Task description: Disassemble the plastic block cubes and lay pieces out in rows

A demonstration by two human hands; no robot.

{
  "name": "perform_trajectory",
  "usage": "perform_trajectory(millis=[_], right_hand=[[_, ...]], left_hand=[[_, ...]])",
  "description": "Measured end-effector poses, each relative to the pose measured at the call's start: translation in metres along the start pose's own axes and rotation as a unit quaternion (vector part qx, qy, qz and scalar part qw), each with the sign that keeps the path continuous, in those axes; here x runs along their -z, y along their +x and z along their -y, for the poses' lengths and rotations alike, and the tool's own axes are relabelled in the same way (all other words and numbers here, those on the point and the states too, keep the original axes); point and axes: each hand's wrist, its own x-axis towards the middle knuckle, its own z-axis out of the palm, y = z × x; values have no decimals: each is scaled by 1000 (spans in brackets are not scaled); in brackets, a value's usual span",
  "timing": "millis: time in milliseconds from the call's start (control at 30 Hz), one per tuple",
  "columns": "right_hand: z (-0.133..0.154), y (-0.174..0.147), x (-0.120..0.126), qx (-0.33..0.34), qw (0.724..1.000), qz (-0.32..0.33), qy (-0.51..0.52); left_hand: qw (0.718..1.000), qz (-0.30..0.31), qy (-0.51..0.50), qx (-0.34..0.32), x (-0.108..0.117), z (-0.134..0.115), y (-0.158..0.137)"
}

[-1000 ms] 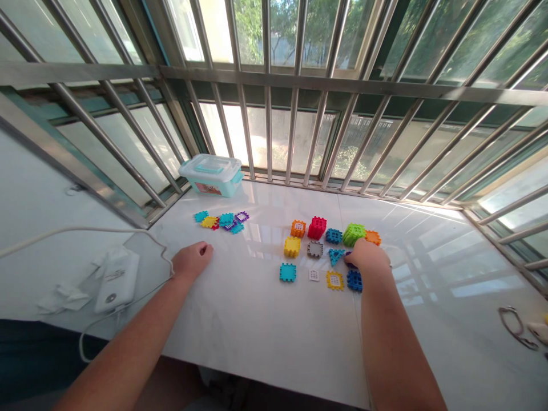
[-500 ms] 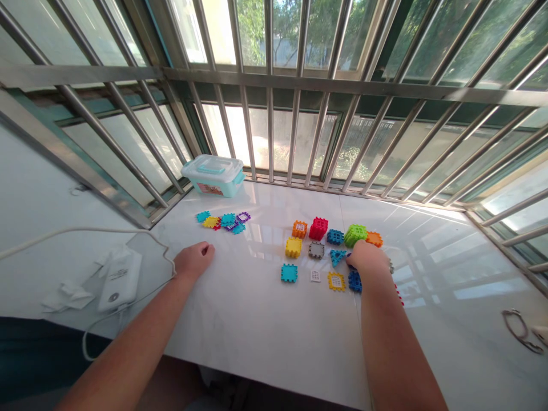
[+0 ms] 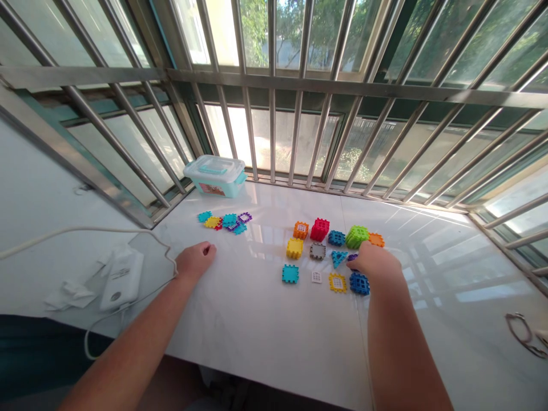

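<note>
My right hand (image 3: 379, 261) reaches over the right-hand group of tiles, its fingers closed at a purple notched tile (image 3: 353, 258); the hand hides part of that tile. Left of it lies a blue triangle tile (image 3: 339, 258). A green tile stack (image 3: 357, 236) and an orange tile (image 3: 377, 239) sit just beyond the hand, and a dark blue stack (image 3: 359, 283) is on its near side. My left hand (image 3: 196, 260) rests on the white table as a loose fist, with nothing seen in it, below a loose pile of mixed tiles (image 3: 230, 220).
Red (image 3: 320, 229), yellow (image 3: 294, 248) and grey (image 3: 317, 251) tiles form rows with others. A lidded teal box (image 3: 215, 177) stands at the barred window. Left are a white power bank (image 3: 122, 279), its cable and crumpled tissue (image 3: 72, 294); eyeglasses (image 3: 524, 334) lie right.
My right hand has shifted slightly right, so more of the purple tile and the dark blue stack shows. The left hand keeps its place; the whole view has shifted a little.
</note>
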Motion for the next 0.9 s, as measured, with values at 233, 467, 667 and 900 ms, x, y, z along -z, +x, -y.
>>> perform_trajectory(millis=[233,467,667,900], right_hand=[[23,-68,26,129,987,-95,4],[117,-126,4,311,940,-133,38],[235,-129,-42,406,894,-168,87],[339,-92,-60,368,899,-204,126]], left_hand=[[1000,1,6,-3,-1,1,1],[1000,0,0,-11,-2,3,1],[1000,-1,1,-11,-4,5,2],[1000,7,5,-16,-4,5,3]])
